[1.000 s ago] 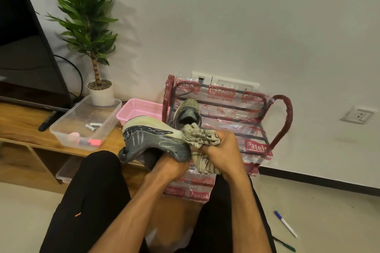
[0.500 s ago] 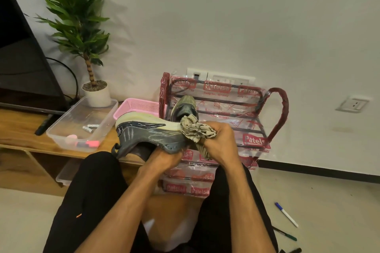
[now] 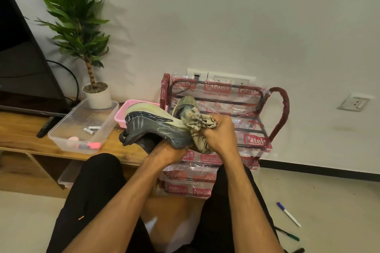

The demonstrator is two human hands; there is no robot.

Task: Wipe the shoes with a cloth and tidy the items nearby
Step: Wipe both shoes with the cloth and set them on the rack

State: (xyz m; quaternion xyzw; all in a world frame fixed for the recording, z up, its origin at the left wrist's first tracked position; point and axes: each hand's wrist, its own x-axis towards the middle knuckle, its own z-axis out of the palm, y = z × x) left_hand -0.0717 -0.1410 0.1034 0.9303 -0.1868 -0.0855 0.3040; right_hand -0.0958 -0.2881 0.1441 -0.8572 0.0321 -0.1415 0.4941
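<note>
Centre frame: the left hand (image 3: 166, 153) holds a grey shoe (image 3: 156, 129) from underneath. The right hand (image 3: 221, 135) keeps its curled fingers clamped on a bunched cloth (image 3: 200, 123) at the shoe's toe, barely moved since earlier.

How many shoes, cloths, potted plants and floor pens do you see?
Shoes: 2, the held shoe in the left hand, the rack shoe on the rack.
Cloths: 1, the cloth in the right hand.
Plants: 1, the potted plant.
Floor pens: 2, the blue-capped pen and the green pen; the dark thing at the bottom edge is cut off, uncounted.
Total: 6.
</note>
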